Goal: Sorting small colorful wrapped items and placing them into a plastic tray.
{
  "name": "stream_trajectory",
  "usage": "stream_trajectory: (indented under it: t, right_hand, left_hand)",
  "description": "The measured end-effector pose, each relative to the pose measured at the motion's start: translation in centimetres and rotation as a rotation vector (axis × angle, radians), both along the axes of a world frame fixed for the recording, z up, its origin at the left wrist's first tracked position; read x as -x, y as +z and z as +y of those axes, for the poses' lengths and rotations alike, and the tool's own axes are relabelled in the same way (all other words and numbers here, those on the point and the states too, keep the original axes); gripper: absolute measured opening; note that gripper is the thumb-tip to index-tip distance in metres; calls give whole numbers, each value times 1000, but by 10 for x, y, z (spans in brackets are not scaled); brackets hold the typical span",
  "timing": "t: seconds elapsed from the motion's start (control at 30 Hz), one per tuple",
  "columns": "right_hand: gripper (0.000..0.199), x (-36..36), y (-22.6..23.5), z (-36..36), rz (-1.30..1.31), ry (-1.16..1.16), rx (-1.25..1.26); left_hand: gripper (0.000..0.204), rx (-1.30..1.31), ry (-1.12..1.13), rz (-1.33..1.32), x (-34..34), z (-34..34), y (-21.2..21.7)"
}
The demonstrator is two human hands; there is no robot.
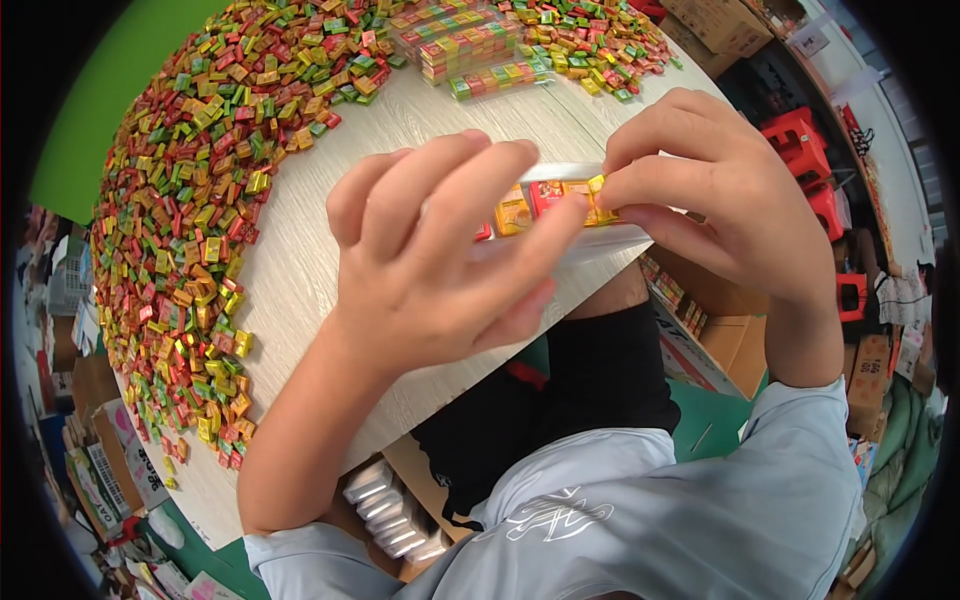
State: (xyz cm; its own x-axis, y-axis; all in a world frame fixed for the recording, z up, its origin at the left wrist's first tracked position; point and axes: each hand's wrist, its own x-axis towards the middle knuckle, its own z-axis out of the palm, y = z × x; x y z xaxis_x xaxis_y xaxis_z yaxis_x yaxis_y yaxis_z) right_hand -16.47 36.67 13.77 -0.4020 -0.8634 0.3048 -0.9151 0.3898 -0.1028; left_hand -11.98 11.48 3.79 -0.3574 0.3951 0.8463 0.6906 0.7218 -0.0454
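A narrow clear plastic container lies on the table in front of me, partly hidden by both hands. Small wrapped sweets stand in a row inside it, among them an orange sweet and a red sweet. At the row's right end, my right hand pinches a yellow sweet between thumb and fingers. My left hand is over the container's left part with its fingers spread. Its index fingertip reaches the sweets near the middle of the row, though contact is unclear.
A big heap of loose wrapped sweets curves around the table's left and far sides. Filled clear packs are stacked at the back. Below the edge stand an open cardboard box and a box of clear packages. Red stools are at right.
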Motion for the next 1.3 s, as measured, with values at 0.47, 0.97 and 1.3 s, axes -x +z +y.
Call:
stream_trajectory:
  t: [0.47,0.97,1.3]
  right_hand:
    - [24,6,1,-5,30,64,-41]
    - [37,-3,-14,0,-160,-48,51]
    - [34,1,-10,-3,-184,-60,-32]
  left_hand:
    - [47,39,-100,-165,3,-1,3]
    - [39,-68,-127,-425,-9,0,36]
    - [36,-47,-98,-410,-6,-3,43]
